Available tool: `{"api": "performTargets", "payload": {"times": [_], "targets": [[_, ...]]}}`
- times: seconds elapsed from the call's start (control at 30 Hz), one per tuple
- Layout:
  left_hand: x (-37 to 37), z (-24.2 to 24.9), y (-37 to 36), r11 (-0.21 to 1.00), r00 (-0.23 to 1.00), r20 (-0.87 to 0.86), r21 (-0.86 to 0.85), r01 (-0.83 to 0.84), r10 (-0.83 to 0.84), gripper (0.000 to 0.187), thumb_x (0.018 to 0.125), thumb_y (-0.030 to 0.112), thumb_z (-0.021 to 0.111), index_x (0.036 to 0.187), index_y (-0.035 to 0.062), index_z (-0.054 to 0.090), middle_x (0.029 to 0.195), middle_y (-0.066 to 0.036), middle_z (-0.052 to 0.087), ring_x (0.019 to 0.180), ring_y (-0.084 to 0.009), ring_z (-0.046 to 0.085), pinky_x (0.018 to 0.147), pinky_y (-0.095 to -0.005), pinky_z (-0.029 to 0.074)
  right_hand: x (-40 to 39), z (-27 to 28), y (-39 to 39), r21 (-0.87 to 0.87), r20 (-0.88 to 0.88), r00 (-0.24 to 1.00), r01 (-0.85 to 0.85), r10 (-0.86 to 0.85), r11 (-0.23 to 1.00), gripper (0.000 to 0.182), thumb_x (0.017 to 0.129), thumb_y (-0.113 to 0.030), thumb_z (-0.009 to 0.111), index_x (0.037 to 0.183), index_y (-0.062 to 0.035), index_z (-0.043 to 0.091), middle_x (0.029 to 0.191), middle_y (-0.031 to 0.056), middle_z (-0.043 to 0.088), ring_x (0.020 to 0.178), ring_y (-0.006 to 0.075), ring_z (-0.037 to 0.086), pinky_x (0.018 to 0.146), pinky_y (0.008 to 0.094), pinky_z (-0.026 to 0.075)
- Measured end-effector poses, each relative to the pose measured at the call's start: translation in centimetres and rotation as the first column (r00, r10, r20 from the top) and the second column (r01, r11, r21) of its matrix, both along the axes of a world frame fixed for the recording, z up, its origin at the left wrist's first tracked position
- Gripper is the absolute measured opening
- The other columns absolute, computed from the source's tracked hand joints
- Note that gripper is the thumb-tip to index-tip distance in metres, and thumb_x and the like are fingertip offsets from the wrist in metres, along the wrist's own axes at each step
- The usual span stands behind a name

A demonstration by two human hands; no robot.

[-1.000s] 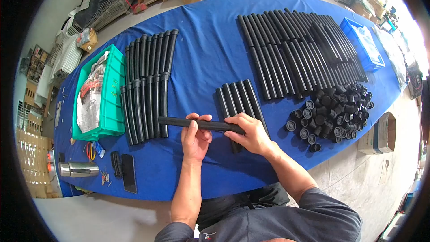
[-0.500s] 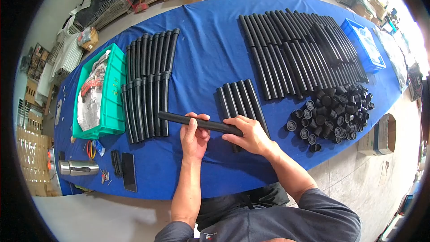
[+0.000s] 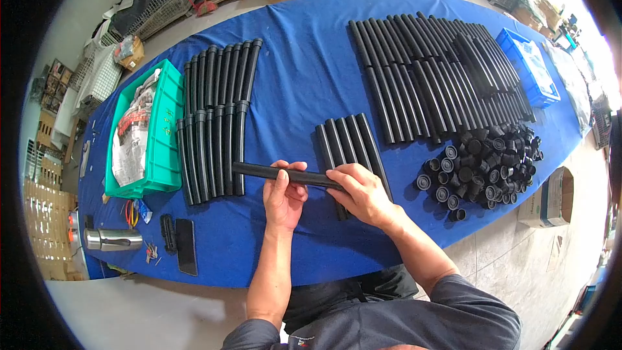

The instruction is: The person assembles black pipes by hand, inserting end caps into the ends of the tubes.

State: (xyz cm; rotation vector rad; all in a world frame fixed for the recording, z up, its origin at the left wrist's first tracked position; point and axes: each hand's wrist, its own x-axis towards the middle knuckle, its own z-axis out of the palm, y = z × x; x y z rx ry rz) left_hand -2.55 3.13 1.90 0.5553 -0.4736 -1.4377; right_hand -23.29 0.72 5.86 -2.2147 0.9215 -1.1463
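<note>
A black tube [image 3: 254, 170] lies nearly level across both hands above the blue cloth. My left hand [image 3: 283, 202] grips it near the middle, thumb on the near side. My right hand [image 3: 364, 196] is closed over the tube's right end; whether a cap sits there is hidden. Just beyond my right hand several loose black tubes [image 3: 350, 146] lie side by side. Right of it is a heap of small black caps [image 3: 476, 165]. To the left lie two rows of tubes with collared upper ends [image 3: 214, 123].
A big stack of black tubes [image 3: 421, 71] covers the far right of the blue cloth [image 3: 304, 58]. On the left stands a green crate [image 3: 170, 123] with newspaper inside. A phone [image 3: 186, 246], keys [image 3: 152, 253] and a steel flask [image 3: 113, 240] lie near left. A blue bin [image 3: 544, 94] stands far right.
My right hand has shifted slightly and its fingers have curled further around the tube's right end. The tube stays in both hands, now a little more level.
</note>
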Motion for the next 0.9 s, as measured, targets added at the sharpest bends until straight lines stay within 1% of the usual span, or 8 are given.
{"api": "performTargets", "payload": {"times": [0.03, 0.13, 0.23, 0.33, 0.47, 0.67, 0.87, 0.9], "targets": [[0.2, -0.2, 0.1, 1.0, 1.0, -0.009, 0.004, 0.01, -0.01, 0.023, 0.104, 0.024, 0.062, 0.122, 0.0102, 0.06, 0.113, -0.017, 0.072, 0.068, -0.0139, 0.065, 0.056, -0.0263, 0.053, 0.1, -0.1, 0.1, -0.075, -0.004, 1.0, 0.009, -0.009, 0.997, 0.038, 0.088, -0.02, 0.08, 0.117, -0.0002, 0.067, 0.095, 0.0164, 0.067, 0.085, 0.0335, 0.07, 0.075, 0.04, 0.056], [0.8, -0.3, 0.0, 0.998, 1.0, 0.012, -0.053, 0.029, -0.029, 0.023, 0.104, 0.023, 0.061, 0.124, 0.0107, 0.06, 0.114, -0.017, 0.072, 0.069, -0.0139, 0.065, 0.056, -0.0261, 0.053, -0.6, 0.6, 0.0, 0.344, 0.017, 0.996, -0.088, 0.087, 0.935, 0.041, 0.084, -0.015, 0.082, 0.119, 0.0002, 0.067, 0.094, 0.0145, 0.068, 0.082, 0.0316, 0.069, 0.071, 0.0382, 0.055], [0.3, 0.0, 0.2, 1.0, 1.0, -0.004, 0.007, 0.008, -0.008, 0.023, 0.104, 0.024, 0.062, 0.123, 0.0111, 0.06, 0.114, -0.017, 0.072, 0.068, -0.0137, 0.064, 0.055, -0.0253, 0.052, -0.6, 0.4, 0.2, 0.223, -0.014, 1.0, -0.021, 0.024, 0.975, 0.042, 0.085, -0.018, 0.082, 0.119, 0.0004, 0.067, 0.094, 0.0144, 0.068, 0.081, 0.0293, 0.07, 0.071, 0.0367, 0.055], [0.4, -0.2, 0.1, 1.0, 1.0, -0.017, 0.004, 0.009, -0.009, 0.022, 0.103, 0.021, 0.063, 0.122, 0.0111, 0.059, 0.114, -0.018, 0.071, 0.07, -0.0131, 0.065, 0.055, -0.0263, 0.053, 0.1, -0.3, -0.1, -0.11, -0.009, 1.0, 0.016, -0.017, 0.994, 0.043, 0.086, -0.023, 0.082, 0.119, 0.0006, 0.067, 0.091, 0.0144, 0.069, 0.08, 0.0275, 0.07, 0.069, 0.0354, 0.054], [0.7, -0.2, 0.2, 1.0, 1.0, -0.004, -0.028, 0.01, -0.01, 0.021, 0.103, 0.02, 0.063, 0.122, 0.011, 0.059, 0.115, -0.018, 0.071, 0.069, -0.0136, 0.065, 0.055, -0.0264, 0.052, -0.7, 1.0, 0.0, 0.369, 0.021, 0.996, -0.086, 0.084, 0.925, 0.041, 0.085, -0.016, 0.081, 0.12, 0.0007, 0.066, 0.097, 0.0151, 0.067, 0.084, 0.031, 0.07, 0.071, 0.0378, 0.056], [0.3, -0.1, 0.2, 1.0, 1.0, -0.013, 0.0, -0.01, 0.01, 0.02, 0.103, 0.02, 0.062, 0.12, 0.0104, 0.06, 0.114, -0.018, 0.071, 0.067, -0.0141, 0.063, 0.054, -0.0258, 0.052, -0.3, -0.4, -0.1, 0.036, 0.012, 1.0, -0.015, 0.015, 0.999, 0.043, 0.086, -0.019, 0.081, 0.121, 0.0003, 0.065, 0.099, 0.0152, 0.067, 0.085, 0.0288, 0.07, 0.071, 0.037, 0.056], [0.6, -0.2, 0.1, 1.0, 0.999, -0.035, -0.012, 0.017, -0.017, 0.02, 0.103, 0.02, 0.062, 0.121, 0.0103, 0.061, 0.114, -0.017, 0.071, 0.068, -0.0142, 0.064, 0.056, -0.0266, 0.052, -1.1, 1.2, 0.0, 0.376, -0.032, 0.997, -0.056, 0.073, 0.925, 0.044, 0.085, -0.018, 0.081, 0.121, 0.001, 0.064, 0.098, 0.0154, 0.068, 0.085, 0.0294, 0.071, 0.071, 0.0375, 0.056], [0.4, 0.1, 0.2, 1.0, 1.0, -0.026, 0.008, 0.012, -0.011, 0.019, 0.103, 0.02, 0.062, 0.12, 0.0105, 0.061, 0.114, -0.018, 0.071, 0.068, -0.0142, 0.064, 0.056, -0.0268, 0.053, -0.8, 0.8, 0.0, 0.248, -0.006, 0.999, -0.041, 0.044, 0.968, 0.043, 0.086, -0.021, 0.081, 0.12, 0.0001, 0.064, 0.096, 0.0153, 0.067, 0.084, 0.0302, 0.07, 0.071, 0.0379, 0.056]]}}
